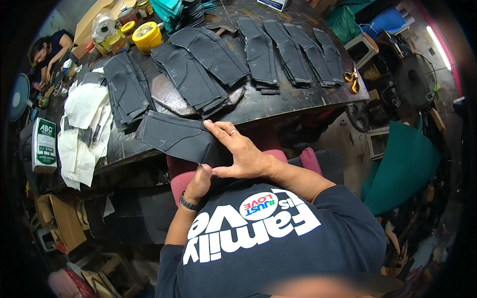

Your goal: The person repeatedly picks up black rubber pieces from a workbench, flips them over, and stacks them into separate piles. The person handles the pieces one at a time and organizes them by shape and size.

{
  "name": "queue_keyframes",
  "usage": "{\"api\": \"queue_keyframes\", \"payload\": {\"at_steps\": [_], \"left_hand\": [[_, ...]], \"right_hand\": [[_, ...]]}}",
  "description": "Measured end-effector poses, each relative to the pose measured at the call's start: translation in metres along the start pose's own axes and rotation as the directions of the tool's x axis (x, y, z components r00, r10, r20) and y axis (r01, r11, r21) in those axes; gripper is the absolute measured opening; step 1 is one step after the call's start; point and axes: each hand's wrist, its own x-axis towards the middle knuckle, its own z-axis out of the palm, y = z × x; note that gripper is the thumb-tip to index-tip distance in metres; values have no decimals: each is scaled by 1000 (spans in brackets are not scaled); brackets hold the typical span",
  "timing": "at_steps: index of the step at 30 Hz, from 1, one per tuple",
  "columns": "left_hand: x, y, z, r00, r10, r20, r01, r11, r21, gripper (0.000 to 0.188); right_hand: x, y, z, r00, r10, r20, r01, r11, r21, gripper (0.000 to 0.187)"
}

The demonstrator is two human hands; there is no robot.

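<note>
A black leather-like piece [174, 136] with stitched lines and pale chalk marks is held in front of me, its far left end at the table's front edge. My left hand [199, 183], with a dark watch on the wrist, pinches its near edge; most of those fingers are hidden. My right hand [243, 155], with a ring, grips the right end, its index finger along the upper corner and its thumb near my left hand. Beyond it, a stack of similar black pieces [191, 79] lies on the table, with another stack [126, 89] to the left.
More black stacks [258, 54] line the dark table [278, 107]. Orange-handled nippers [353, 82] lie at its right corner. Off-white cloth pieces [84, 124] and a white-green can [44, 145] stand left. Yellow tubs [147, 37] are at the back; another person [52, 52] is far left.
</note>
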Motion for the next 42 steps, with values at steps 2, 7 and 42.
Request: {"api": "queue_keyframes", "payload": {"at_steps": [2, 7, 42], "left_hand": [[5, 6, -2, 986, 45, 163, -61, 993, 98, 101], [28, 28, -15, 976, 219, -12, -199, 904, 379, 79], [105, 97, -245, 628, 410, -661, 570, 335, 750, 92]], "right_hand": [[1, 3, -18, 997, -42, -67, 42, 999, -2, 99], [18, 50, -132, 890, -123, -439, -45, 934, -354, 88], [25, 323, -270, 624, 404, -669, -771, 183, -609, 78]]}}
